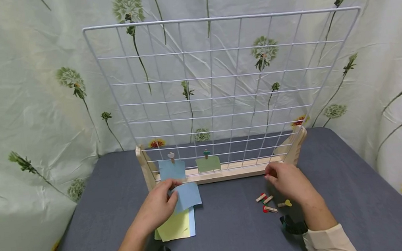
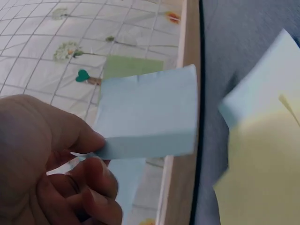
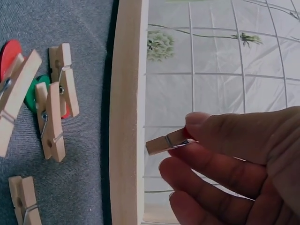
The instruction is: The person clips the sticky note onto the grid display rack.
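Note:
A blue paper note (image 2: 150, 110) is pinched by its edge between the thumb and fingers of my left hand (image 1: 159, 203), above a pile of yellow and blue notes (image 1: 175, 226). My right hand (image 1: 290, 183) pinches a small wooden clothespin (image 3: 165, 142) by its red end, near the stand's right side. On the white wire grid (image 1: 211, 76), a blue note (image 1: 171, 169) hangs from a clothespin with a white heart (image 1: 171, 155). Beside it hangs a green note (image 1: 208, 164) under a clothespin with a teal heart (image 1: 206, 153).
Several loose clothespins (image 1: 267, 199) with red, green and yellow ends lie on the dark grey table (image 1: 231, 222), left of my right wrist. A wooden base (image 1: 234, 173) holds the grid upright. Behind stands a pale curtain (image 1: 42, 115) with printed flowers.

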The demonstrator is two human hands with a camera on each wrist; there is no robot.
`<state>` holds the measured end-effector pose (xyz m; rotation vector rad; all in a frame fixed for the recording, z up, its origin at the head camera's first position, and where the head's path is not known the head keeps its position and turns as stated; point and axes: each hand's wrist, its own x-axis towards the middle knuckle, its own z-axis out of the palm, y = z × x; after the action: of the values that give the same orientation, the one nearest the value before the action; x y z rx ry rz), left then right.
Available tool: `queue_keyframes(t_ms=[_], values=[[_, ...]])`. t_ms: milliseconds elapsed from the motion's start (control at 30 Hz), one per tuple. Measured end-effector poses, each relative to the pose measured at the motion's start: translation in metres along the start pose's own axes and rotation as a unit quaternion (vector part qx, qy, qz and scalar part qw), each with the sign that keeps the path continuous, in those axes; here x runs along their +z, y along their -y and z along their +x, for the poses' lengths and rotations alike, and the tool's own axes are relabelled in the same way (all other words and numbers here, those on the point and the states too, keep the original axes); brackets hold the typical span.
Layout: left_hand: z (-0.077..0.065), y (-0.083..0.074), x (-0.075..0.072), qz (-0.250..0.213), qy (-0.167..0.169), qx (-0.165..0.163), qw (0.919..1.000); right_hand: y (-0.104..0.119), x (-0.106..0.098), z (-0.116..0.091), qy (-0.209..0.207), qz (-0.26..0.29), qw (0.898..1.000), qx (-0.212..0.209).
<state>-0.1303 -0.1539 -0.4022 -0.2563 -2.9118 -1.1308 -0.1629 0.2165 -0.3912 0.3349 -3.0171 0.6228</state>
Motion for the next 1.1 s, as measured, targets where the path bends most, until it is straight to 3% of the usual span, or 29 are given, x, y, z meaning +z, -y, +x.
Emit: queue_keyframes(t_ms=[233,667,900,1100], values=[[0.011,-0.016,0.007,-0.058,-0.022,0.004,0.9981,0.003,-0.002,0.000,-0.017,0.012,1.000,-0.009],[0.019,-0.031,0.015,-0.062,-0.088,0.017,0.9940,0.006,-0.004,-0.001,-0.050,0.018,0.999,0.003],[0.024,-0.041,0.021,-0.056,-0.107,0.026,0.9923,0.011,-0.004,-0.002,-0.090,0.013,0.996,-0.016],[0.026,-0.047,0.025,-0.062,-0.117,0.033,0.9907,0.016,-0.005,-0.001,-0.098,0.009,0.995,-0.024]])
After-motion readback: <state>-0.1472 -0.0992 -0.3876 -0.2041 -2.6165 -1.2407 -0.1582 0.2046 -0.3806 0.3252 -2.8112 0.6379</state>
